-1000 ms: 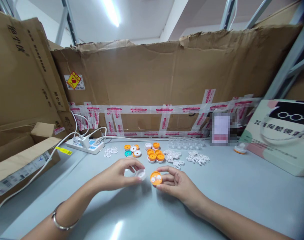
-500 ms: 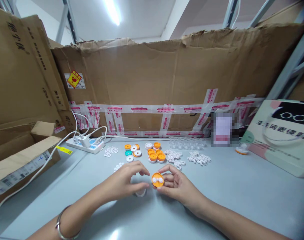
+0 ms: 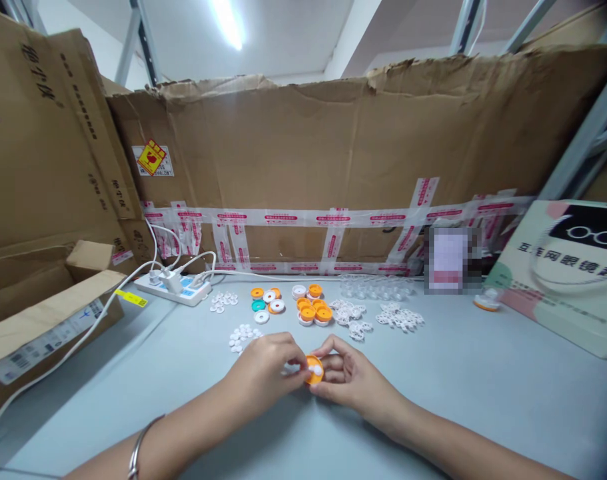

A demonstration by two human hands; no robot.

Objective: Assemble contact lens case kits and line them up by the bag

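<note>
Above the near middle of the table, my right hand [image 3: 350,377] holds a shallow round orange plastic case [image 3: 314,361] between thumb and fingers, tilted towards me. Inside it lies a small white double-disc piece [image 3: 316,370]. The thumb and forefinger of my left hand [image 3: 278,367] pinch at the left end of this piece. Those fingertips cover part of it and the case's left edge. Just beyond my left hand lies a pile of small white round pieces [image 3: 240,335], partly covered by the hand.
Further back are stacked orange cases [image 3: 307,312], a teal ring [image 3: 258,305], white ring [image 3: 261,317], openwork white parts [image 3: 400,317] and clear plastic cups [image 3: 376,288]. A power strip [image 3: 173,288] and open carton [image 3: 48,327] stand left; a printed box [image 3: 558,287] stands right.
My left hand has moved right and closed its fingertips at the white piece in the orange case. The round whitish thing that lay under that hand is now hidden.
</note>
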